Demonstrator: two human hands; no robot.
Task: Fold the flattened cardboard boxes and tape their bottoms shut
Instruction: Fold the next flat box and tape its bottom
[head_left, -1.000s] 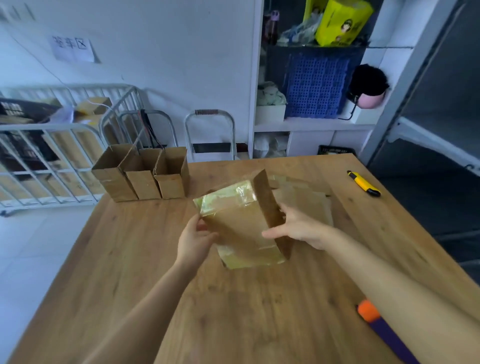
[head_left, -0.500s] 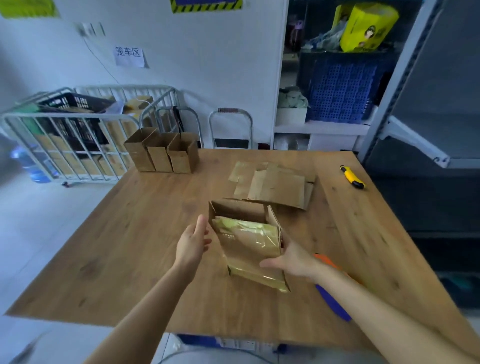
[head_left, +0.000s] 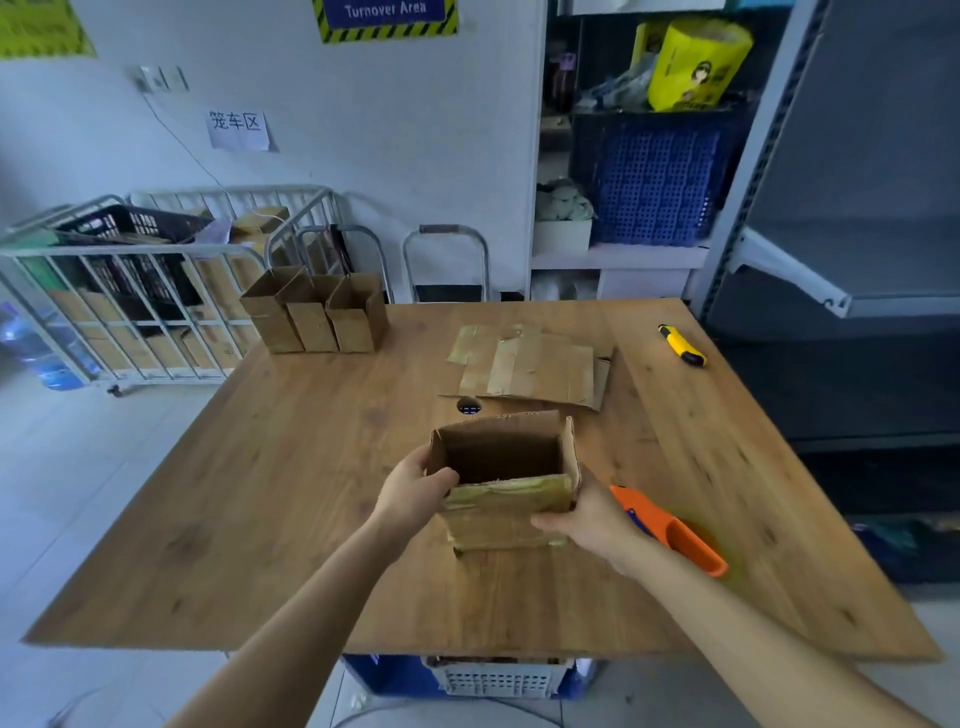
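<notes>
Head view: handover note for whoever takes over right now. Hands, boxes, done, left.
Left hand grips the open box by its left wall, thumb over the rim. Right hand holds its near right corner.
The box is upright, open end up; its bottom is hidden.
Done: three folded boxes stand at the far left of the table.
Left: the flat stack. Tape dispenser lies beside the right hand.
</notes>
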